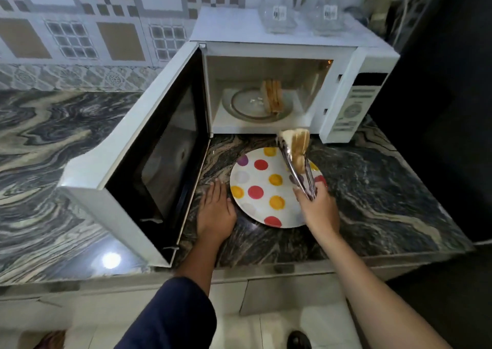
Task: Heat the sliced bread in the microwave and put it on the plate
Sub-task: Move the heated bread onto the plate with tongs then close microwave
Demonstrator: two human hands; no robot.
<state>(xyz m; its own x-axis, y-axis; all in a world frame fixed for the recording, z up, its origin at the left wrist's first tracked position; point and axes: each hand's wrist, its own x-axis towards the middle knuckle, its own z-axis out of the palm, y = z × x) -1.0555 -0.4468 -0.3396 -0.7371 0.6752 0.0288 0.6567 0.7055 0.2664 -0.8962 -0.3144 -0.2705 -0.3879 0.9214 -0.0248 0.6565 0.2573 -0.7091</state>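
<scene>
Pale, brown-edged bread slices [296, 146] are pinched in shiny metal tongs [294, 172], gripped by the right hand [316, 207] over the far right edge of the round, spotted plate [259, 210]. The left hand [215, 212] is laid flat, fingers together, on the swirly, shiny stone counter [372, 188] just left of the plate. Inside the boxy white microwave [266, 53], whose door [149, 146] is swung open, more bread [273, 99] is stood on the round glass tray [247, 106], and a checked tile wall [80, 34] is seen behind.
</scene>
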